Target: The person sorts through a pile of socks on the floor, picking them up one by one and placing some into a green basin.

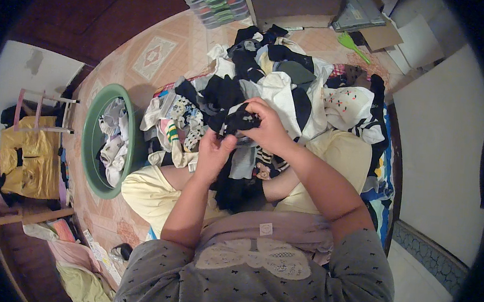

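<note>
Between both hands is a bunched black cloth piece point(242, 120) with some white on it, likely a sock, held above a large pile of clothing. My left hand point(215, 151) grips its lower left edge, thumb up. My right hand point(264, 121) pinches its right side with bent fingers. Beneath and beyond lie many socks and garments: a white cloth point(278, 97), a dark green piece point(296, 73), a cream cloth with red floral marks point(347, 103), and a cream sock with green and yellow stripes point(177, 141). Dark fabric point(237, 194) lies between the crossed legs.
On the tiled floor at the left stands a green plastic basin point(130, 145) holding light garments. Beyond the pile are a clear drawer unit point(220, 10) and a bright green plastic item point(354, 47). A yellow bag point(30, 156) sits far left; a pale panel point(439, 141) rises at the right.
</note>
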